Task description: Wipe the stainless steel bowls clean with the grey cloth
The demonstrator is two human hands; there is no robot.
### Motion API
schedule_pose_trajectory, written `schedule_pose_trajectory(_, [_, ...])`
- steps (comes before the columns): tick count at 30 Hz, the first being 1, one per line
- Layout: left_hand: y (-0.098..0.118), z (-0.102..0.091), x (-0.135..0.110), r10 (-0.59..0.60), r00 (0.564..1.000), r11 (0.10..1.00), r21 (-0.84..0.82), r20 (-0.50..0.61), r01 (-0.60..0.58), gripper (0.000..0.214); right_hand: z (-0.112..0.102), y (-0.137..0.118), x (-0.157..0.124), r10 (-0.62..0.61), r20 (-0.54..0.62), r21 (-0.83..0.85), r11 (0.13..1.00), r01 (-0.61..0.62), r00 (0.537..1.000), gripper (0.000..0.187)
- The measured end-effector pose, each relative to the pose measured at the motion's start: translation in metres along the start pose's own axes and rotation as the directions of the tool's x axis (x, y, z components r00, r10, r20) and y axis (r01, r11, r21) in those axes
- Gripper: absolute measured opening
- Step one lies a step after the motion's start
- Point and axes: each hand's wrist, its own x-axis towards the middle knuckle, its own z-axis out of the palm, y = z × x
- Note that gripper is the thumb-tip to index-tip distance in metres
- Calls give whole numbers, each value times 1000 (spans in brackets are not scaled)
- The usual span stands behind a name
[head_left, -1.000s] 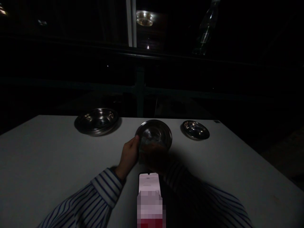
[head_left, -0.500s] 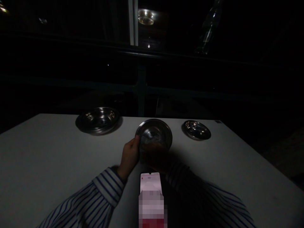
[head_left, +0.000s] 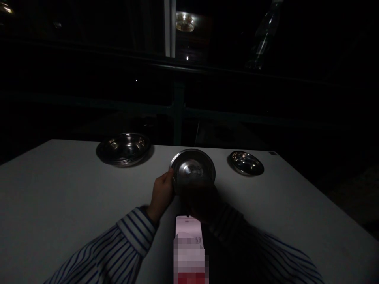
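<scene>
A shiny metal bowl [head_left: 191, 157] is tilted up toward me at the middle of the white table. My left hand [head_left: 162, 193] is closed on its left rim, thumb on the edge. My right hand [head_left: 201, 201] lies in deep shadow at the bowl's lower right, over its near side. Its fingers are lost in the dark, so I cannot see whether it grips anything. A faint greyish texture shows inside the bowl. Below the hands, a lit phone [head_left: 188, 227] shows its screen, partly pixelated.
A stack of metal bowls [head_left: 124, 152] stands at the table's back left. To the right sits a smaller metal bowl [head_left: 246, 163]. The white table [head_left: 74, 189] ends at a dark background, where a clear bottle [head_left: 263, 39] stands behind.
My right hand has shifted down and toward me across the bowl, uncovering more of its inside. My left hand keeps its hold on the rim. The view has moved slightly.
</scene>
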Motion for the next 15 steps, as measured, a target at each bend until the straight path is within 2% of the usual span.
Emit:
schedule_pose_trajectory(4, [1,1,0,-29,999,999,-44,15,30,43,-1,1,1,11,0,-56,998,-11,1000,33])
schedule_pose_trajectory(9, [3,-1,1,-9,1000,998,60,-19,10,44,2,-6,5,-28,24,-84,996,30,999,29])
schedule_pose_trajectory(15, [5,0,-1,-40,999,999,-17,8,40,42,-5,7,-5,-18,-7,-121,993,17,1000,33])
